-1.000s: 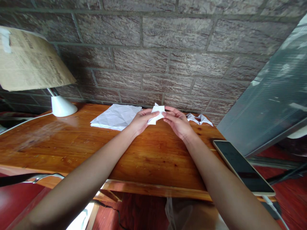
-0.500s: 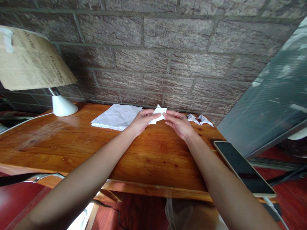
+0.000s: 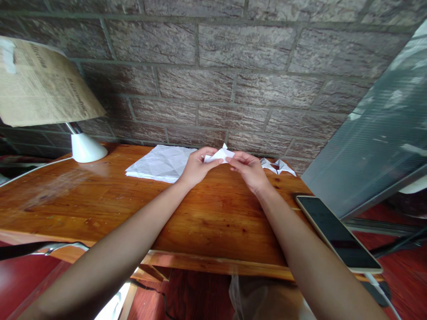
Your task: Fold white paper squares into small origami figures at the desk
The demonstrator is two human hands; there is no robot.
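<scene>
Both my hands meet at the far middle of a wooden table, just above its surface. A small folded piece of white paper is held between them. My left hand pinches its left end with thumb and fingers. My right hand pinches its right end the same way. The paper lies nearly flat, with a small point sticking up at its top.
A stack of creased white sheets lies left of my hands. Small folded paper shapes sit to the right by the brick wall. A phone lies at the right edge. A lamp stands at the far left.
The folded paper has been tipped from standing more upright to lying flatter between my fingers. Both hands stayed in nearly the same place.
</scene>
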